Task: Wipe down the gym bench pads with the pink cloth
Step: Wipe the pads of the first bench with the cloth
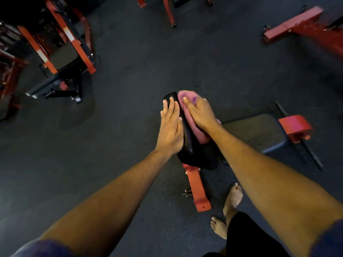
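Note:
A black raised back pad (187, 145) of a red-framed gym bench stands tilted in the middle of the view. My left hand (169, 127) lies flat against its left side, fingers together and extended. My right hand (199, 114) presses the pink cloth (193, 127) onto the pad's right face, near the top. The cloth drapes down the pad under my palm. The bench's flat seat pad (259, 132) lies to the right, dusty grey on top.
The bench's red foot (197, 190) juts toward me beside my bare feet (230, 206). A red weight horn and dark bar (297, 127) sit right of the seat. Other red and black machines (55, 52) stand at the far left and far right on dark rubber floor.

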A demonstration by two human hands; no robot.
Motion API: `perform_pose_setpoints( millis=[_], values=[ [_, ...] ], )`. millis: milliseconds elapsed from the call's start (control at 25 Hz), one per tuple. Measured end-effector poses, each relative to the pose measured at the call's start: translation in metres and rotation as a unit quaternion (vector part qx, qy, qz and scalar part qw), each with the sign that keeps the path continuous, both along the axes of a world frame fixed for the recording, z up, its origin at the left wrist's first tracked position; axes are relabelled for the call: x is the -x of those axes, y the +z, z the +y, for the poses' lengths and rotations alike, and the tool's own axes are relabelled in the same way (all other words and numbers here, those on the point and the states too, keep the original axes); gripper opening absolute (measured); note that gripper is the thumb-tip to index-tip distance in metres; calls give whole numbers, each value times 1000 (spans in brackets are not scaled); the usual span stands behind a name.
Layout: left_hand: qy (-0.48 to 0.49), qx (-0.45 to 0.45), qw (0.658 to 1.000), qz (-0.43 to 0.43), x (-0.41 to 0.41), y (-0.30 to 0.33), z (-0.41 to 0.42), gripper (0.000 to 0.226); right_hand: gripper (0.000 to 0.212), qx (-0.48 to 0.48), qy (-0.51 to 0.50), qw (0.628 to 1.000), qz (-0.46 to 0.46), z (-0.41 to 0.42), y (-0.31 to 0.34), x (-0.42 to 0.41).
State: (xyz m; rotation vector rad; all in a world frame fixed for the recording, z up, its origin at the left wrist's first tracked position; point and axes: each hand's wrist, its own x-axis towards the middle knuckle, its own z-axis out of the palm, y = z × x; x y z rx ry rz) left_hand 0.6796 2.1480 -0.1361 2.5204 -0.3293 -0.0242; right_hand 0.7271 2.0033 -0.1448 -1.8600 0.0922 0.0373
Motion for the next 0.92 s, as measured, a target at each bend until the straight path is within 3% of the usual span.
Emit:
perform_pose_setpoints(
  millis=[80, 200, 320, 440, 560, 680, 760, 920],
  values=[
    [-7, -41, 999, 6, 1, 6, -2, 62, 38, -66, -125, 990, 18, -21, -4, 52],
    [3, -49, 999, 17, 29, 5, -11, 66, 55, -91, -245, 959, 107, -62, -22, 132],
    [17, -72, 997, -6, 48, -4, -17, 68, 62, -83, -194, 969, 124, -58, -50, 176],
    [35, -70, 996, -44, 47, -8, -20, 63, 44, -72, -94, 991, 70, -12, -59, 168],
    [76, -16, 994, -71, 49, -13, -22, 57, 41, -47, -70, 996, 41, -2, -84, 138],
    [112, 19, 990, -82, 55, -16, -25, 54, 65, -6, -38, 987, 155, -20, -130, 115],
    [108, 26, 990, -83, 57, -15, -27, 54, 72, -32, -56, 973, 223, -21, -150, 125],
    [93, 34, 991, -91, 55, -16, -27, 54, 34, -84, -94, 963, 239, -16, -96, 152]
  ],
)
